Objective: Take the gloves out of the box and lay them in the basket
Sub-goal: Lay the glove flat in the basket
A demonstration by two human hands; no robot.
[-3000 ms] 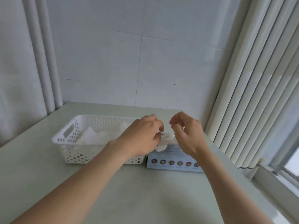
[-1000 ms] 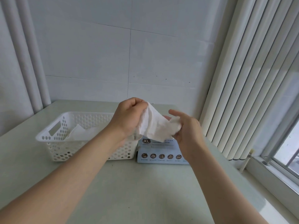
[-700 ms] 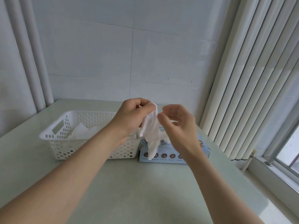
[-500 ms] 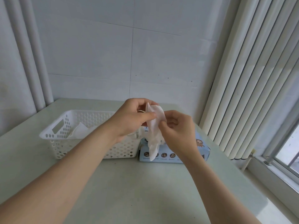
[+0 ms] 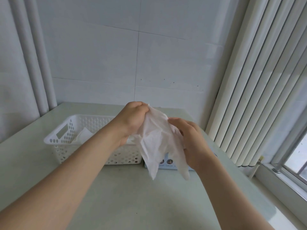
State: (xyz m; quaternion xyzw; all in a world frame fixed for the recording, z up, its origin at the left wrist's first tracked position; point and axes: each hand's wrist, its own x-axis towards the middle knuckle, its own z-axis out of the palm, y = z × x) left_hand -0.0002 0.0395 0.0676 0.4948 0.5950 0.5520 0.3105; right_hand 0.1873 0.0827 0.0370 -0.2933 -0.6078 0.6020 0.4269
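At my far left the white basket (image 5: pixel 54 142) sits on the table (image 5: pixel 132 205), with a few pale gloves (image 5: pixel 83 134) already lying inside, so I judge the job is partly done and this is the carry-and-spread step for one more. The next move calls for swinging the load leftward over the rim and letting it settle flat, not bunched.

My left hand (image 5: pixel 132 119) is raised above the basket's right end, fingers curled tight around the gathered top of the glove (image 5: pixel 156 138). The thin white glove hangs between my hands, clear of the table, its finger tips dangling in front of the box (image 5: pixel 167 165). It looks wholly free of the box.

My right hand (image 5: pixel 192 141) is lower, fingers bent onto the glove's right edge and gripping it; the fingertips themselves are hidden behind the film. The blue box stands just beside the basket, mostly covered by the glove and my right hand.
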